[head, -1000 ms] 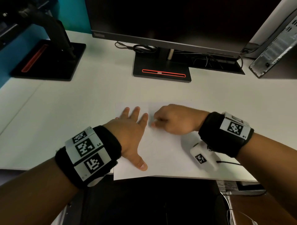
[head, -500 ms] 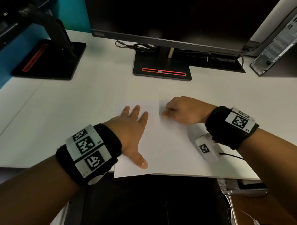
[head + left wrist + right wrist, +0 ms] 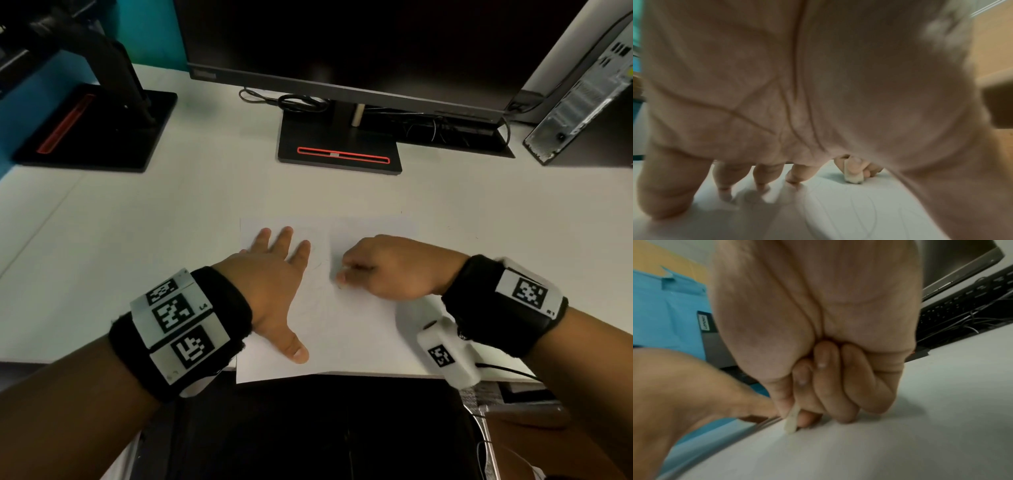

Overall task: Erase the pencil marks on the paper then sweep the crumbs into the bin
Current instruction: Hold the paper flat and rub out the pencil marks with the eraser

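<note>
A white sheet of paper [image 3: 342, 335] lies at the desk's front edge, with faint pencil lines [image 3: 317, 301] near its middle. My left hand [image 3: 270, 274] lies flat on the sheet's left part, fingers spread, holding it down. My right hand [image 3: 387, 267] pinches a small white eraser [image 3: 791, 421] between thumb and forefinger, its tip against the paper just right of the left forefinger. The left wrist view shows the same eraser [image 3: 854, 177] touching the sheet [image 3: 838, 211] beyond my left fingertips [image 3: 760, 186]. No bin is in view.
A monitor on a black stand [image 3: 339, 147] rises behind the paper, with cables [image 3: 294, 101] beside it. A second black stand [image 3: 99, 126] sits at the far left and a computer tower [image 3: 582, 89] at the far right. The desk's front edge [image 3: 376, 375] runs under my wrists.
My right hand slid the eraser away from me to the right, then came back toward me and the left. The left hand stayed flat on the paper.
</note>
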Motion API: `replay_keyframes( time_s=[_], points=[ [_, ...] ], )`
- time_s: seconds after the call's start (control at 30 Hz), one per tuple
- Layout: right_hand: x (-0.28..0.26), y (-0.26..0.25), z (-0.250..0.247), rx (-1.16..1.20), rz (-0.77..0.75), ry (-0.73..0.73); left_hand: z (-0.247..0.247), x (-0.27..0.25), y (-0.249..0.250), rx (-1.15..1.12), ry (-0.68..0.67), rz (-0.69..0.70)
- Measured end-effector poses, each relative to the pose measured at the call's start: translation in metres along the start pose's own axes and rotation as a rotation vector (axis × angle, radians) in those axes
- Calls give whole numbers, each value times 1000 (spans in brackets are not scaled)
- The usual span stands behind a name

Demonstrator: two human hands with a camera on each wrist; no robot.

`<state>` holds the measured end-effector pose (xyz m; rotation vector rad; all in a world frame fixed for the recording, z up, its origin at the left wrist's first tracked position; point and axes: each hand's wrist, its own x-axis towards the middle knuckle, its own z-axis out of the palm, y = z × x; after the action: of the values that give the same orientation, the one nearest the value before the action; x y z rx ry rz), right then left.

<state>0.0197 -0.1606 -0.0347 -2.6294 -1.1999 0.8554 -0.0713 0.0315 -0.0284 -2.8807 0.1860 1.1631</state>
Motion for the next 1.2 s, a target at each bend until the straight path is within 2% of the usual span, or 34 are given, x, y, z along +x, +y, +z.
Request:
replay_keyframes(
  time_s=[0.13, 0.2, 0.33, 0.47, 0.53, 0.63, 0.7, 0.87, 1.03, 1.2],
  points=[
    [1, 8, -10, 7, 73, 69, -1, -1, 0, 0, -1, -4],
    [-1, 5, -6, -11, 56, 87, 0, 0, 1, -3, -5, -6],
    [-6, -9, 5, 7, -34, -30, -1, 1, 2, 9, -6, -8],
    [0, 12, -14, -32, 97, 97, -1, 0, 1, -1, -3, -4],
    [1, 13, -14, -47, 103, 119, 0, 0, 0, -6, -2, -6],
    [-3, -5, 0, -52, -12, 5, 1, 0, 0, -2, -3, -5],
    [-6, -9, 1, -20, -38, -40, 0, 1, 1, 2, 1, -1],
    [-2, 4, -13, -90, 75, 83, 1, 1, 1, 7, 0, 0],
    [-9, -29, 7, -58, -112, -108, 1, 3, 1, 23, 4, -4],
    [1, -11, -8, -86, -18, 47, 0, 1, 1, 13, -7, -2]
  ],
)
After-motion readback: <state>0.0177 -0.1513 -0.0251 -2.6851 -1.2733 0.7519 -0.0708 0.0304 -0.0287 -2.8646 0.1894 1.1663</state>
